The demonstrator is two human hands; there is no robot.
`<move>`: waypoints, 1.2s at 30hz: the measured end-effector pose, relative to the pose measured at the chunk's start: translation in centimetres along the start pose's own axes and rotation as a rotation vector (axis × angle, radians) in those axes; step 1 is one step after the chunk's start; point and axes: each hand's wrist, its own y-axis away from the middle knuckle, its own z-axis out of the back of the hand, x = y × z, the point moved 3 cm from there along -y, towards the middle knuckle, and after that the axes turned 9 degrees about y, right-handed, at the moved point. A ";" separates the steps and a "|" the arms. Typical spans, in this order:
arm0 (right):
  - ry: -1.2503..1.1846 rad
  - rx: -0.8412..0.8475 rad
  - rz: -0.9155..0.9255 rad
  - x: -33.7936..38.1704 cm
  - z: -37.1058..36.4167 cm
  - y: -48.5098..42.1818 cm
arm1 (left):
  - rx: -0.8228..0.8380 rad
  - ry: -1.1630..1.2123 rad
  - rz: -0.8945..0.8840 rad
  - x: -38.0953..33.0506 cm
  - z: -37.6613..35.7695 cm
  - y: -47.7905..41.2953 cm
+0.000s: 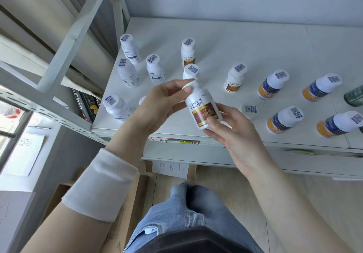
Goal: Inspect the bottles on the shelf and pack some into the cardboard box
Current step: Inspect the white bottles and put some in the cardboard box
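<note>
Nearest, blue jeans (176, 213) and a dark shirt hem, seen from straight above. Left of them on the floor, an open cardboard box (53, 197), partly hidden by the left forearm and its white sleeve (98, 186).

Higher up, both hands busy with one white bottle (202, 109) (red-brown picture label, lettering turned to the camera), held tilted in the air over the front part of the shelf (275, 46). At the top, the left hand (161, 103) curled round the ribbed cap (191, 84), thumb and fingertips pinching it. At the bottom, the right hand (229, 129) cupped under the base, thumb pressed on the label's lower edge.

Behind, upright on the shelf and apart from one another:
- blue-labelled bottles (129, 50) at the left
- two showing the same red-brown label (234, 77) in the middle
- four orange-and-blue bottles (273, 85) at the right
- a dark green bottle (355, 96) cut off by the right edge

Square code stickers on the caps.

Far left, on a sill by the window, a notepad (23, 154) with handwriting and a pen (39, 128) just beyond it.
</note>
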 end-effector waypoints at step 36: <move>1.100 -0.066 0.519 4.6 3.4 -8.4 | -0.271 -1.076 -0.224 -0.5 1.3 -9.4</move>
